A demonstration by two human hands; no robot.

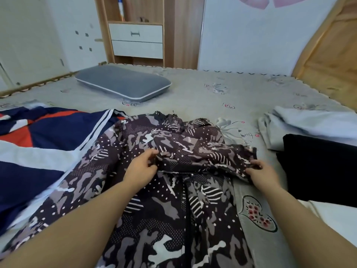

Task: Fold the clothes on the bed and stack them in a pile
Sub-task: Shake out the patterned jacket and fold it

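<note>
1. Both hands gripping the camouflage jacket [173,180] at frame centre: left hand [143,165] with fingers curled round a bunched fold, right hand [260,172] pinching the folded-over edge at its right end.
2. Far left of the frame: a navy, red and white striped garment [44,136] spread flat on the bed [222,89], its right edge tucked under the jacket.
3. Upper left of centre: a grey pillow [123,84] with white piping, lying well apart from the clothes, near the far edge of the bed.
4. Centre: the jacket, dark with grey and white patches and dots, lying lengthwise toward the lower edge of the frame, its upper part folded across between the two hands.
5. Right of centre: bare grey bedsheet with printed flowers and a heart shape just beside the jacket.
6. Far right: a pale grey folded garment [301,124] on the bed, with a black garment [318,167] lying nearer, overlapping its lower edge.
7. Top of the frame: a wooden cabinet [135,35] with white drawers.
</note>
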